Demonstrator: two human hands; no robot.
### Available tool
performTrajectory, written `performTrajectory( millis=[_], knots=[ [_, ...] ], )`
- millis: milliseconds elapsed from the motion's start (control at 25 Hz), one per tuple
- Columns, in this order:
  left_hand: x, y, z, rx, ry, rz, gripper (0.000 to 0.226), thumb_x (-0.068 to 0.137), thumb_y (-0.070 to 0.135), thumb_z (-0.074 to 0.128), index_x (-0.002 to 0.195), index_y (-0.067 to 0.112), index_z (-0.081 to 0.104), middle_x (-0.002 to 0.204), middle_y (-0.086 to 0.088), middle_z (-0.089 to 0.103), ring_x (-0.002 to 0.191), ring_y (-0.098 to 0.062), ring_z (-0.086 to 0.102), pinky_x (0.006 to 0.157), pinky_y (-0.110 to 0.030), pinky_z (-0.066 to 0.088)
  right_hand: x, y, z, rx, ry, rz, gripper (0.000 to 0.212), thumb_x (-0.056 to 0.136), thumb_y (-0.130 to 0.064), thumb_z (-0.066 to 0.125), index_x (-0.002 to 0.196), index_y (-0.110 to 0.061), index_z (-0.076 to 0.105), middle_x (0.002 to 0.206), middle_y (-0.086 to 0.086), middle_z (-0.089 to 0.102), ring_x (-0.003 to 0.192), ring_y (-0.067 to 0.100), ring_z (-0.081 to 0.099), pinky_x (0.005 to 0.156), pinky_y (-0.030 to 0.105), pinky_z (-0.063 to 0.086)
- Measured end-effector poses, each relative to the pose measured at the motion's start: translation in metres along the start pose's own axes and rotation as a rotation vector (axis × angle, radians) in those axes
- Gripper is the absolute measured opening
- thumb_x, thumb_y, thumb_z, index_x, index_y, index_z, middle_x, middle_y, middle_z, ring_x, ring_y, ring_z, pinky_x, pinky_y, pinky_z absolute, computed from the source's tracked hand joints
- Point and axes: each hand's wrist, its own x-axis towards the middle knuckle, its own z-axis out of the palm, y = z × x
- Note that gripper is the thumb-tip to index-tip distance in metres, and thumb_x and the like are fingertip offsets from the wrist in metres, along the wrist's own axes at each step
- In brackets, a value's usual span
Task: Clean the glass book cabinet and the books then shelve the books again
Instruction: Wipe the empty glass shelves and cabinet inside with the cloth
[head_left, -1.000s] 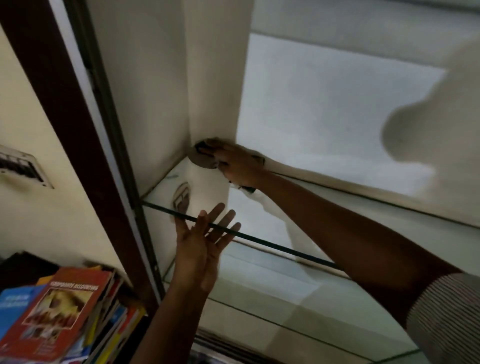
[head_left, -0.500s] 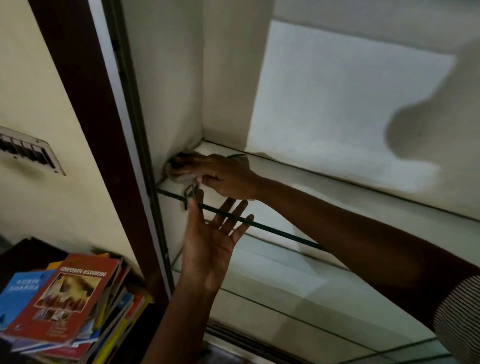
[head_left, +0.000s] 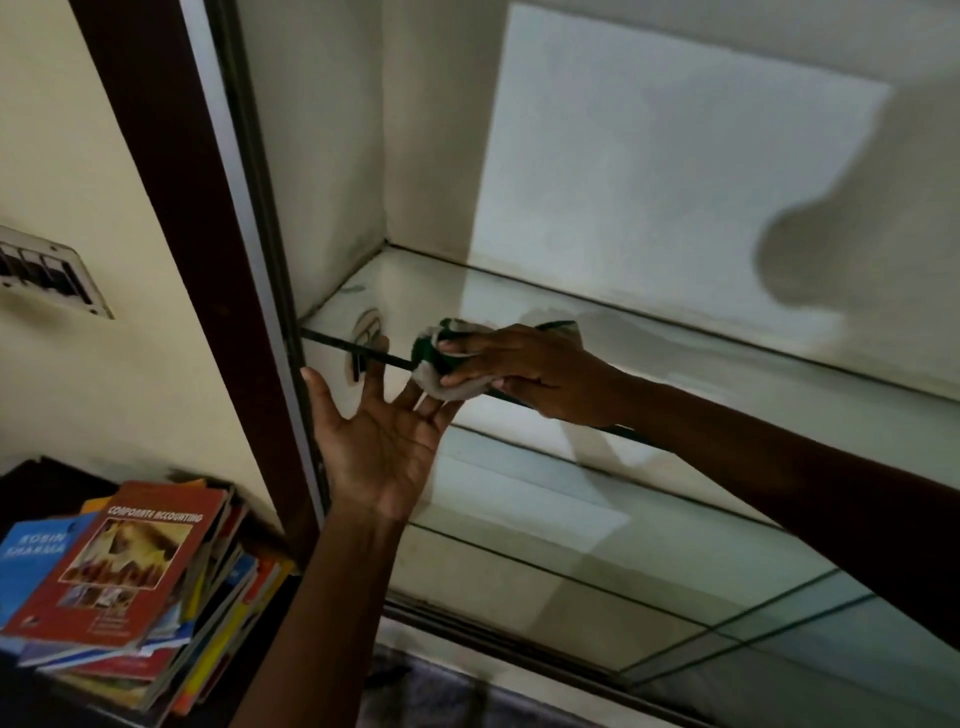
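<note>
Setting: I stand beside a person reaching into a glass book cabinet with a dark wooden frame.
Right hand: the right hand clutches a bunched green-and-white cloth, pressed on the front edge of the upper glass shelf.
Left hand: the left hand is flat, palm up, fingers spread, grasping nothing. It sits just under that edge, fingertips near the cloth.
Books: the books are stacked outside, low at the left, well apart from the shelves.
Doing it well: probably sweep the dust off the edge into the waiting palm. Press lightly, since the glass seems to rest on a small bracket and might shift.
</note>
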Motion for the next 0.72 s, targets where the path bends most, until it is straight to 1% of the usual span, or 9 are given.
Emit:
performTrajectory(
  millis=[80,160,240,280,400,520,600,640,720],
  knots=[
    [0.0,-0.002,0.0,0.031,-0.02,0.006,0.076,0.08,0.068,0.042,0.142,0.026,0.036,0.133,-0.025,0.05,0.121,-0.04,0.051,0.1,-0.052,0.041,-0.024,-0.008,-0.007,-0.052,0.019,0.035,0.032,0.094,-0.016,0.047,0.121,-0.008,0.061,0.138,0.007,0.05,0.13,0.011,0.04,0.103,0.017,0.032],
    [0.0,-0.003,-0.004,0.074,-0.07,0.024,0.073,0.081,0.064,0.043,0.143,0.027,0.036,0.134,-0.023,0.051,0.122,-0.038,0.052,0.1,-0.049,0.042,-0.049,-0.018,-0.014,-0.112,0.027,0.089,0.034,0.091,-0.009,0.046,0.121,-0.01,0.061,0.138,0.005,0.049,0.131,0.015,0.041,0.103,0.023,0.036],
    [0.002,-0.003,-0.012,0.156,-0.114,0.051,0.062,0.085,0.058,0.04,0.139,0.028,0.039,0.135,-0.016,0.053,0.123,-0.033,0.052,0.105,-0.046,0.039,-0.073,-0.033,-0.019,-0.164,0.022,0.126,0.035,0.093,-0.009,0.043,0.124,-0.013,0.06,0.14,0.002,0.047,0.131,0.016,0.042,0.102,0.03,0.038],
    [0.002,-0.005,-0.019,0.226,-0.109,0.065,0.056,0.087,0.054,0.038,0.136,0.028,0.041,0.135,-0.012,0.054,0.124,-0.029,0.052,0.106,-0.044,0.037,-0.082,-0.041,-0.019,-0.198,0.007,0.131,0.035,0.094,-0.009,0.042,0.125,-0.013,0.059,0.141,0.0,0.046,0.131,0.015,0.042,0.104,0.028,0.036],
    [-0.003,-0.028,-0.049,0.583,-0.035,0.015,0.04,0.097,0.036,0.031,0.134,0.028,0.044,0.137,-0.001,0.052,0.126,-0.017,0.05,0.112,-0.038,0.029,-0.114,-0.063,0.002,-0.327,0.012,0.135,0.035,0.094,-0.005,0.041,0.122,-0.012,0.06,0.138,0.001,0.048,0.13,0.017,0.042,0.109,0.025,0.03],
    [-0.003,-0.064,-0.083,1.157,-0.021,-0.014,0.036,0.1,0.025,0.037,0.135,0.024,0.044,0.142,0.001,0.046,0.13,-0.012,0.043,0.115,-0.035,0.025,-0.146,-0.061,0.051,-0.391,0.13,0.303,0.044,0.084,0.007,0.056,0.122,-0.015,0.059,0.138,0.003,0.05,0.122,0.026,0.05,0.1,0.04,0.042],
    [0.009,-0.083,-0.102,1.562,-0.137,-0.018,0.043,0.099,0.033,0.041,0.14,0.021,0.038,0.147,0.001,0.038,0.136,-0.015,0.034,0.113,-0.029,0.021,-0.167,-0.049,0.087,-0.403,0.256,0.519,0.059,0.076,0.013,0.061,0.124,-0.021,0.056,0.138,0.002,0.05,0.114,0.031,0.056,0.086,0.049,0.05],
    [0.016,-0.093,-0.111,1.709,-0.253,-0.026,0.05,0.098,0.043,0.039,0.142,0.021,0.034,0.149,0.003,0.033,0.139,-0.016,0.027,0.114,-0.029,0.017,-0.177,-0.042,0.104,-0.377,0.341,0.639,0.061,0.075,0.014,0.059,0.125,-0.022,0.055,0.137,0.003,0.051,0.111,0.033,0.057,0.081,0.05,0.052],
    [0.033,-0.121,-0.13,1.924,-0.554,-0.017,0.075,0.087,0.069,0.021,0.146,0.023,0.026,0.151,0.009,0.019,0.144,-0.014,0.011,0.116,-0.033,0.003,-0.198,-0.028,0.131,-0.334,0.555,0.889,0.059,0.076,0.013,0.056,0.125,-0.02,0.054,0.134,0.009,0.053,0.107,0.038,0.059,0.08,0.052,0.053]
  ],
)
